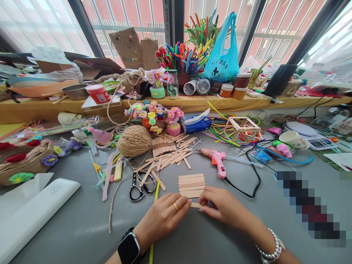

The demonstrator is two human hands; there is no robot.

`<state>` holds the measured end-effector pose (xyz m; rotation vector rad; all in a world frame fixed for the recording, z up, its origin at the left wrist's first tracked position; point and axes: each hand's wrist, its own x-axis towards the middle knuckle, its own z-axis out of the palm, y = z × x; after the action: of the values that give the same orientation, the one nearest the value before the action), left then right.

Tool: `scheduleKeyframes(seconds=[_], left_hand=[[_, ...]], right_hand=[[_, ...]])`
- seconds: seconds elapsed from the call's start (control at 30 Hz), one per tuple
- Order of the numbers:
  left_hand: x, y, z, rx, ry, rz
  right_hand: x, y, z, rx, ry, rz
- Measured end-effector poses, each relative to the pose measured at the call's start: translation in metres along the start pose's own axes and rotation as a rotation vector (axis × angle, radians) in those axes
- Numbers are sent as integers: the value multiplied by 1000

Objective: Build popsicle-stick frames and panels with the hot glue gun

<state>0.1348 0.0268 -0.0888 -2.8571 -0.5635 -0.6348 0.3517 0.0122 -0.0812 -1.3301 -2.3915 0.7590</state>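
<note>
Between my hands lies a single wooden craft stick (195, 205), its ends covered by my fingers. My left hand (167, 214), with a ring and a watch, is closed at the stick's left end. My right hand (224, 205) pinches the right end between thumb and fingers. Just beyond, a flat row of craft sticks (191, 181) lies side by side on the grey table (96, 227). Farther back is a loose pile of craft sticks (176, 157) beside a banded bundle of sticks (162, 146). A pink glue gun (217, 159) rests to the right of the row.
Black-handled scissors (136, 187), a twine ball (134, 140) and a yellow strip (155, 205) lie left of centre. A white power bank (44, 216) sits far left. The glue gun's black cord (242, 192) curves to the right. A stick frame (243, 128) stands behind.
</note>
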Motion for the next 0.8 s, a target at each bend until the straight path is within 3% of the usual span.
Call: scheduleKeyframes(seconds=[0.8], left_hand=[[-2, 1, 8, -39, -65, -70]], right_hand=[[-1, 9, -6, -208, 29, 41]])
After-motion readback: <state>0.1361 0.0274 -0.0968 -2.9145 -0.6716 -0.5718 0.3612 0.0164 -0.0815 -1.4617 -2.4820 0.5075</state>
